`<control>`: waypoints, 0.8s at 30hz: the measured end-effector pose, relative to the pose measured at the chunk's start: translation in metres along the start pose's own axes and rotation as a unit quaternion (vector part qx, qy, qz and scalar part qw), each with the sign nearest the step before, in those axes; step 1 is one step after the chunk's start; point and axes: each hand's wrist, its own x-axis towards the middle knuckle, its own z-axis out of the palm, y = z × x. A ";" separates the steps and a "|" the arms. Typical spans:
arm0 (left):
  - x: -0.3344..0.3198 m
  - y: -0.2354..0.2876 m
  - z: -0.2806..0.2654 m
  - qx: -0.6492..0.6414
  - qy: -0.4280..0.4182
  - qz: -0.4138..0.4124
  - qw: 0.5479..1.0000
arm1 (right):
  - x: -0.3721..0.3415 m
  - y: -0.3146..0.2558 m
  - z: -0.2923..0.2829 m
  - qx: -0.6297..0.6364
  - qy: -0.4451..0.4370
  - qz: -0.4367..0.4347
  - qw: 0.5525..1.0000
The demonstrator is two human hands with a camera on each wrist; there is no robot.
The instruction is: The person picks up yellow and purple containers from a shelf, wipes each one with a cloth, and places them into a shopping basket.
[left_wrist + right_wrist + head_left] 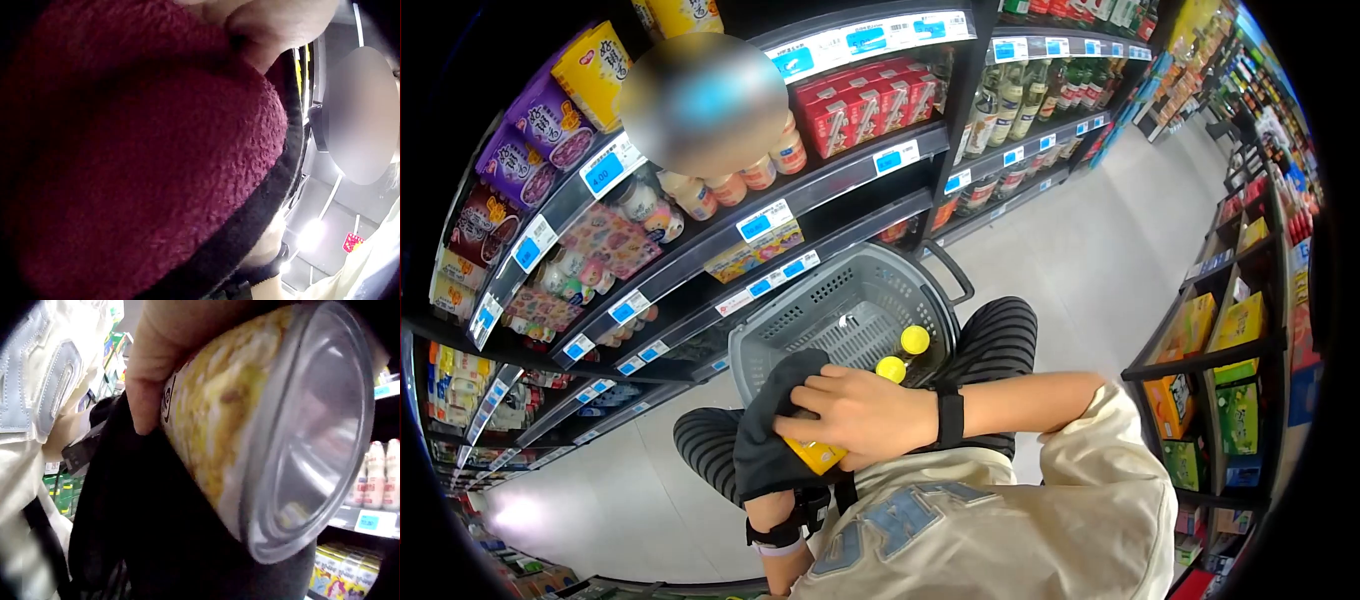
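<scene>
In the head view my right hand [865,415] grips a yellow porridge cup [818,456] against a dark grey cloth [772,425]. The right wrist view shows fingers [147,403] wrapped over the side of this cup, its clear plastic lid [312,444] facing the camera. The cloth covers my left hand; only the left forearm [778,570] emerges below it. A fuzzy dark red cloth side [175,150] with a black edge fills most of the left wrist view, with some skin along the top. How the left fingers lie I cannot tell.
A grey shopping basket [800,300] stands in front of my knees, holding two yellow-capped containers [914,340]. Beyond it are shelves with purple porridge cups [525,170], red boxes [870,105] and glass bottles [1007,105]. More shelving [1200,372] lines the aisle's right side.
</scene>
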 end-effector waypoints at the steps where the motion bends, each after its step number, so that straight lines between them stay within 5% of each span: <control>1: 0.000 0.000 0.000 0.004 -0.001 0.002 1.000 | 0.000 -0.001 0.004 0.001 -0.002 0.003 1.000; 3: -0.001 0.000 0.000 0.014 -0.003 0.004 1.000 | 0.001 -0.003 0.018 -0.128 0.074 -0.036 0.988; 7: -0.002 -0.001 0.000 0.027 -0.011 0.009 1.000 | 0.002 0.000 0.026 -0.234 0.087 -0.075 0.965; 10: -0.002 -0.005 -0.001 0.003 -0.002 0.001 1.000 | 0.001 0.003 0.017 -0.216 0.041 -0.094 0.971; 24: -0.008 -0.012 -0.002 -0.055 0.048 -0.018 0.997 | 0.012 -0.015 0.015 -0.248 0.107 -0.118 0.956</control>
